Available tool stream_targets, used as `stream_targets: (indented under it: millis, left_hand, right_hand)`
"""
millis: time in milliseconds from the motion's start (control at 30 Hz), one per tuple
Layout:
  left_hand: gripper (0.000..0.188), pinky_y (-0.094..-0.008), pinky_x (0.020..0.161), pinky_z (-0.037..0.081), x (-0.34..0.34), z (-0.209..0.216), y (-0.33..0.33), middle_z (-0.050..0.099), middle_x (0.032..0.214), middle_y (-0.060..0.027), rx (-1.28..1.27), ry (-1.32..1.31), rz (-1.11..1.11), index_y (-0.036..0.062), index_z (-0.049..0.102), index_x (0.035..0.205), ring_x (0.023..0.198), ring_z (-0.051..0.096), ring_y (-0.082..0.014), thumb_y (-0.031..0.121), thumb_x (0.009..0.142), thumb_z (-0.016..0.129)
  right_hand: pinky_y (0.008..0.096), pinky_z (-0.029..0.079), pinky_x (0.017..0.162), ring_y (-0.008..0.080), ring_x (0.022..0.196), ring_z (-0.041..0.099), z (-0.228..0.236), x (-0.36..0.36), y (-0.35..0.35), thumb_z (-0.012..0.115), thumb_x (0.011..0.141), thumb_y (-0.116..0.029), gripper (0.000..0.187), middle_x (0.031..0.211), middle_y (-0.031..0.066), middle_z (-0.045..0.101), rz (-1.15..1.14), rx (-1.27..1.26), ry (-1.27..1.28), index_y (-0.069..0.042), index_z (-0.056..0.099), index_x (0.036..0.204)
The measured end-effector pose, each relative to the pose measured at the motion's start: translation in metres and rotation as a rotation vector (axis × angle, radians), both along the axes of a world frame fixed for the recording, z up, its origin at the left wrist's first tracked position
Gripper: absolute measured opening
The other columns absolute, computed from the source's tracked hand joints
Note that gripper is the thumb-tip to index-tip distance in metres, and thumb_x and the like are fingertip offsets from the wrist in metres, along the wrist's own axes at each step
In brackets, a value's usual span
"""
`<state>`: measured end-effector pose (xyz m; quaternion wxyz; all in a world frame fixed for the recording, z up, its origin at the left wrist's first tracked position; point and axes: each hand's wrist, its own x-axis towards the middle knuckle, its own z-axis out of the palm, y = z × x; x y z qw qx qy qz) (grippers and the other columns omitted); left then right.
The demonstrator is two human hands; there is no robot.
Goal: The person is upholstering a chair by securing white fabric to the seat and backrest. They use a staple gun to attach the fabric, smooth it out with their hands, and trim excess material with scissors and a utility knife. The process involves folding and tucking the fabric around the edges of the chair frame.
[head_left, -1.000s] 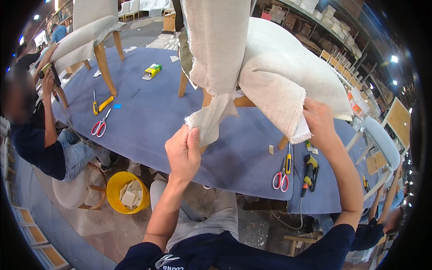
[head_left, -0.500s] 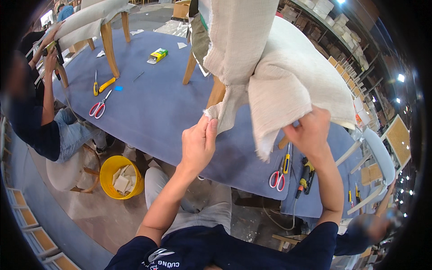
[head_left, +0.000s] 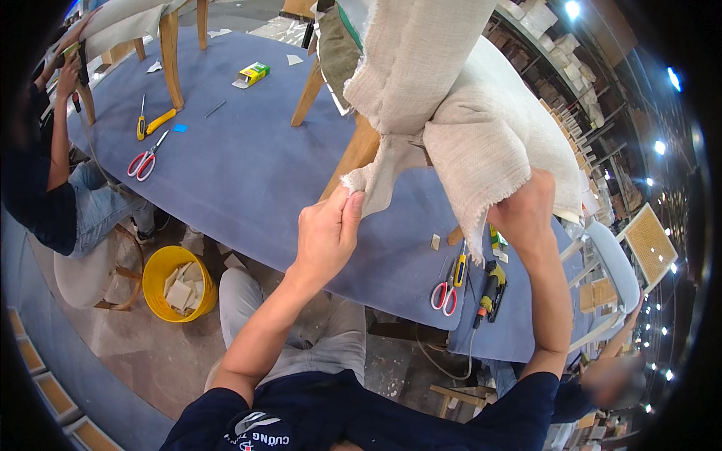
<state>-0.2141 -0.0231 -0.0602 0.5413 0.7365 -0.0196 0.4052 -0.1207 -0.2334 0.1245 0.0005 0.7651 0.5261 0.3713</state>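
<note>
Both forearms reach up from the lower edge. The left hand (head_left: pixel 325 234) is raised, thumb and fingers pinched tight together. The right hand (head_left: pixel 529 213) is lifted higher, fingers curled closed in a grip.

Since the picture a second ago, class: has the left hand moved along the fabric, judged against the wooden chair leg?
Cannot tell for sure: the camera shifted too. The left hand still pinches the fabric corner beside the wooden chair leg, much as before.

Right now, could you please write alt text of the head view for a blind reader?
The left hand pinches a corner of beige fabric draped over a wooden chair on a blue table. The right hand grips its frayed edge.
</note>
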Motion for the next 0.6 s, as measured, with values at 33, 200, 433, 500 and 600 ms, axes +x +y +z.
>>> stream_targets:
  millis: [33, 200, 433, 500, 600]
  left_hand:
    - [0.031, -0.033, 0.05, 0.037, 0.001, 0.0, 0.0, 0.046, 0.06, -0.01, -0.002, -0.009, -0.002, -0.0032, 0.064, 0.108, 0.048, 0.044, -0.0183, 0.023, 0.111, 0.048]
    - [0.032, -0.0319, 0.049, 0.035, -0.004, 0.003, 0.002, 0.044, 0.06, -0.007, -0.041, -0.055, -0.005, -0.0038, 0.065, 0.11, 0.05, 0.041, -0.0135, 0.023, 0.11, 0.049]
    - [0.03, -0.0314, 0.049, 0.034, -0.03, 0.03, 0.013, 0.046, 0.06, -0.0027, -0.184, -0.062, -0.027, -0.0032, 0.066, 0.101, 0.052, 0.042, -0.0113, 0.021, 0.109, 0.05]
    - [0.032, -0.0326, 0.051, 0.035, -0.045, 0.018, 0.02, 0.049, 0.063, -0.0033, -0.121, -0.114, 0.109, -0.0037, 0.066, 0.103, 0.056, 0.044, -0.0111, 0.022, 0.11, 0.048]
    - [0.042, -0.0283, 0.071, 0.045, -0.093, 0.0, 0.032, 0.064, 0.088, -0.0009, -0.249, -0.094, 0.183, -0.0039, 0.067, 0.103, 0.08, 0.056, -0.0095, 0.029, 0.111, 0.043]
  right_hand:
    - [0.0409, 0.047, 0.049, 0.0292, 0.054, 0.061, 0.001, 0.0, 0.0, 0.083, 0.067, -0.02, 0.021, 0.064, 0.0082, 0.059, 0.0, -0.006, 0.003, -0.009, 0.068, 0.078]
    - [0.0428, 0.049, 0.052, 0.0316, 0.058, 0.064, 0.005, -0.008, 0.002, 0.078, 0.07, -0.016, 0.016, 0.064, 0.0107, 0.059, -0.107, -0.064, -0.056, -0.008, 0.068, 0.079]
    - [0.0481, 0.05, 0.061, 0.0426, 0.068, 0.065, 0.023, -0.006, -0.004, 0.073, 0.076, -0.012, 0.014, 0.075, 0.0199, 0.067, -0.302, -0.137, 0.171, -0.002, 0.07, 0.086]
    - [0.0469, 0.052, 0.06, 0.038, 0.067, 0.066, 0.021, -0.001, -0.012, 0.075, 0.073, -0.011, 0.016, 0.078, 0.0151, 0.067, -0.322, -0.181, 0.08, -0.005, 0.067, 0.086]
    - [0.0447, 0.052, 0.059, 0.0334, 0.067, 0.068, 0.011, -0.001, -0.024, 0.079, 0.072, -0.014, 0.02, 0.079, 0.0112, 0.068, -0.356, -0.23, -0.012, -0.007, 0.067, 0.087]
